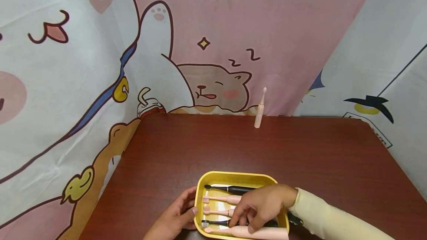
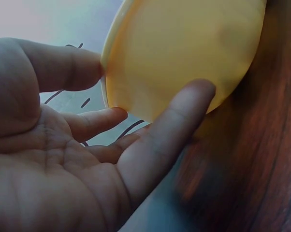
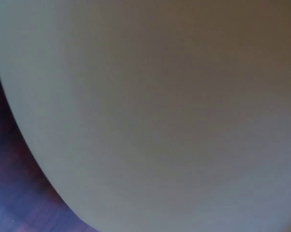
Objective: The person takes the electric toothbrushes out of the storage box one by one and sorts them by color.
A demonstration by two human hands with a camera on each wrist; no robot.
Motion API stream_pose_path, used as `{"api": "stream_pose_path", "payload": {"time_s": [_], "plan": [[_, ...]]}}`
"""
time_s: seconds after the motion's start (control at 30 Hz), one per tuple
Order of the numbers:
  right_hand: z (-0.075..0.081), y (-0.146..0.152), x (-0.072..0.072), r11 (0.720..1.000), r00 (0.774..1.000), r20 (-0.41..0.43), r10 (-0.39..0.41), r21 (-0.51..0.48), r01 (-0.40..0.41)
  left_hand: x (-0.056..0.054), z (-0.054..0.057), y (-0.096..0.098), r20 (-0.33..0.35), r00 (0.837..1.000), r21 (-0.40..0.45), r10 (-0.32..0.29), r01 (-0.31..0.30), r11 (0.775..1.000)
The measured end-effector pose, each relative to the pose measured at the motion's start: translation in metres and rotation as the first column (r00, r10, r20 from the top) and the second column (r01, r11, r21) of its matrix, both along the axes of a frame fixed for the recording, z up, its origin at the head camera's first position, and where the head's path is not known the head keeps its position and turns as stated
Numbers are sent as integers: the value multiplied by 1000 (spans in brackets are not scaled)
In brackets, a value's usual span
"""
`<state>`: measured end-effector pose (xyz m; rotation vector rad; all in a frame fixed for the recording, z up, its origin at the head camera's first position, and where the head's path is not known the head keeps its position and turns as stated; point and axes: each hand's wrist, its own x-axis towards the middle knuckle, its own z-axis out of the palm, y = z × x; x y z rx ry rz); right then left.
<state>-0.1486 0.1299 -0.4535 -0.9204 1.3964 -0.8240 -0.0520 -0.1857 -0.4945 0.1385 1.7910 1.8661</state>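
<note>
My left hand (image 1: 176, 212) touches the left end of a yellow tray (image 1: 238, 175), its fingers spread along the outer wall. In the left wrist view, the fingers (image 2: 160, 140) rest on that wall. Over the tray's right part my right hand (image 1: 263, 205) reaches down with bent fingers. Its thumb and fingertips grip the nearest pink electric toothbrush (image 1: 260, 232), whose handle overlaps the tray's near right corner. Right beside lies a black electric toothbrush (image 1: 218, 223), partly covered by the fingers. Further back lie two pink toothbrushes and a black toothbrush (image 1: 235, 189). A sleeve fills the right wrist view.
Another pink electric toothbrush (image 1: 258, 116) stands upright near the table's far edge. The dark red-brown table (image 1: 200, 143) meets cloth (image 1: 283, 29) printed with cartoon animals at the back and sides.
</note>
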Motion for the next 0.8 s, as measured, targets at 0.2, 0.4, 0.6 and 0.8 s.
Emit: {"api": "stream_pose_path", "payload": {"time_s": [0.2,0.4,0.6,0.8], "plan": [[-4,4,-5,999,992,124,3,-40,2,0,2,0,-8,1000,-12,1,-1,1000],[-3,6,-9,997,988,154,-10,-67,21,0,3,0,-8,1000,-9,2,-2,1000],[0,7,-11,997,982,188,-31,-70,45,-1,3,1,30,999,-28,9,-8,1000],[2,9,-12,991,985,170,-33,-121,54,0,3,0,24,1000,-42,6,-5,999]]}}
